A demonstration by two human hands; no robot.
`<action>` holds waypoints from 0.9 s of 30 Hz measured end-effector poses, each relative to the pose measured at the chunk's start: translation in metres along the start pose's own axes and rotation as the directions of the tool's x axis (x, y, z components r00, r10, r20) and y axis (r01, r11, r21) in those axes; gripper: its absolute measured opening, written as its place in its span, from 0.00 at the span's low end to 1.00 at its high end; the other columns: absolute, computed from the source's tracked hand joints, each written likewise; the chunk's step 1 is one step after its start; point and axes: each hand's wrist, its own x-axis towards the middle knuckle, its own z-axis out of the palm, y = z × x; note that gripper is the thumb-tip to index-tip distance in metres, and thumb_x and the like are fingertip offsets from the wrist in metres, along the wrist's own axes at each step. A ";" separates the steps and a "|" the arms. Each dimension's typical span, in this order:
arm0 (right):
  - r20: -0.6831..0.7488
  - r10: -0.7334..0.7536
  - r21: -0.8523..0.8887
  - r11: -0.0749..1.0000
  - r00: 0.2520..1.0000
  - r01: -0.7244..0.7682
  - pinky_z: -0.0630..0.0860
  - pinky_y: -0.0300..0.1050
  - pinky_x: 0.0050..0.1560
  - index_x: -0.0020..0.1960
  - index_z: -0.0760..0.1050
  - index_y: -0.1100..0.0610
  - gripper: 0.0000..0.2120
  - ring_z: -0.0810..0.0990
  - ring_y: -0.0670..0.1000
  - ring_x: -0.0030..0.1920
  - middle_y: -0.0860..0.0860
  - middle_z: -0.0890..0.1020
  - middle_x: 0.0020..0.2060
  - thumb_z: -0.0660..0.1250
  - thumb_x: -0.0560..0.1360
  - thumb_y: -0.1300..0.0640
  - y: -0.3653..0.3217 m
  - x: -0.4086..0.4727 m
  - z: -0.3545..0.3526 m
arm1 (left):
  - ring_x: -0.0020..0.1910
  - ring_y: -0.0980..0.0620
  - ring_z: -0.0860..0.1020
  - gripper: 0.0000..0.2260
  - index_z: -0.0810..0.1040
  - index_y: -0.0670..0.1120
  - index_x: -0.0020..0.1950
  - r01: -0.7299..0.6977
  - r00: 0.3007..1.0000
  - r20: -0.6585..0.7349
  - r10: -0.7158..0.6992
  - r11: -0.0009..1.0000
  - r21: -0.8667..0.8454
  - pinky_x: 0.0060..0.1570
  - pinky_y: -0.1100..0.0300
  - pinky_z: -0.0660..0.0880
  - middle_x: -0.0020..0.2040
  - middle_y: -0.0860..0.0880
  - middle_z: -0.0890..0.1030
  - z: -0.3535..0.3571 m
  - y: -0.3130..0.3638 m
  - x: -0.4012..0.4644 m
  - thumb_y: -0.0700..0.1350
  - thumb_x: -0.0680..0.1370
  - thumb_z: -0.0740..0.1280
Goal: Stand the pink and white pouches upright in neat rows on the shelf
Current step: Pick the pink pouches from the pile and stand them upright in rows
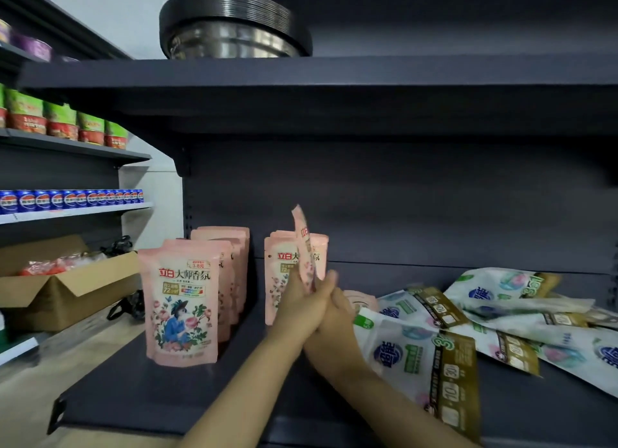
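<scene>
A pink pouch (pixel 303 247) is held upright and edge-on over the dark shelf (pixel 160 397). My left hand (pixel 297 305) and my right hand (pixel 339 313) are pressed together around its lower end. Right behind them stands a short row of pink pouches (pixel 279 263). A longer row of upright pink pouches (pixel 182 300) stands to the left, reaching from the back panel toward the front. White pouches with green and gold print (pixel 421 360) lie flat in a loose pile on the right. Another pink pouch (pixel 359 301) lies flat just behind my right hand.
An upper shelf (pixel 301 76) overhangs this one and carries stacked metal bowls (pixel 234 29). To the left, an open cardboard box (pixel 67 293) sits on the floor under shelves of blue cans (pixel 67 200) and green-lidded cups (pixel 60 119).
</scene>
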 end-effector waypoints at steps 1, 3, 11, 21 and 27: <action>0.018 -0.045 -0.026 0.999 0.999 0.046 0.64 0.37 0.59 0.66 0.71 0.58 0.27 0.73 0.51 0.61 0.52 0.75 0.60 0.58 0.70 0.47 0.001 -0.001 -0.003 | 0.56 0.51 0.78 0.12 0.71 0.50 0.62 0.014 0.998 -0.060 -0.016 0.999 -0.040 0.61 0.52 0.73 0.55 0.50 0.80 -0.003 0.000 0.003 0.49 0.79 0.61; 0.031 -0.054 0.123 0.991 0.998 0.050 0.66 0.41 0.63 0.64 0.73 0.48 0.27 0.71 0.47 0.61 0.46 0.75 0.59 0.57 0.66 0.44 0.003 0.000 -0.016 | 0.53 0.47 0.80 0.11 0.73 0.47 0.61 0.044 0.991 -0.118 -0.057 0.993 -0.106 0.58 0.48 0.76 0.56 0.44 0.81 -0.015 0.001 0.008 0.46 0.81 0.56; 0.489 0.212 0.554 0.674 0.846 -0.489 0.78 0.35 0.45 0.63 0.68 0.49 0.24 0.82 0.45 0.47 0.49 0.81 0.53 0.71 0.72 0.64 0.007 0.017 -0.037 | 0.42 0.54 0.84 0.10 0.78 0.48 0.53 0.150 0.974 0.203 -0.105 0.964 -0.221 0.45 0.57 0.79 0.42 0.52 0.86 -0.064 -0.007 0.010 0.46 0.81 0.57; 0.357 0.355 0.098 0.906 0.864 -0.413 0.76 0.45 0.50 0.56 0.66 0.60 0.16 0.76 0.50 0.51 0.52 0.77 0.51 0.66 0.76 0.52 0.007 0.018 0.002 | 0.48 0.54 0.80 0.17 0.65 0.41 0.64 0.135 0.985 -0.114 -0.126 0.988 0.072 0.40 0.59 0.78 0.56 0.48 0.79 -0.054 -0.025 0.020 0.47 0.79 0.61; 0.420 0.332 -0.309 0.927 0.845 -0.211 0.70 0.46 0.49 0.55 0.67 0.59 0.13 0.76 0.56 0.50 0.57 0.78 0.50 0.60 0.78 0.50 0.018 0.017 0.002 | 0.42 0.56 0.74 0.12 0.55 0.43 0.62 0.139 0.981 -0.156 -0.116 0.980 0.144 0.39 0.64 0.73 0.52 0.49 0.71 -0.051 -0.031 0.022 0.42 0.81 0.55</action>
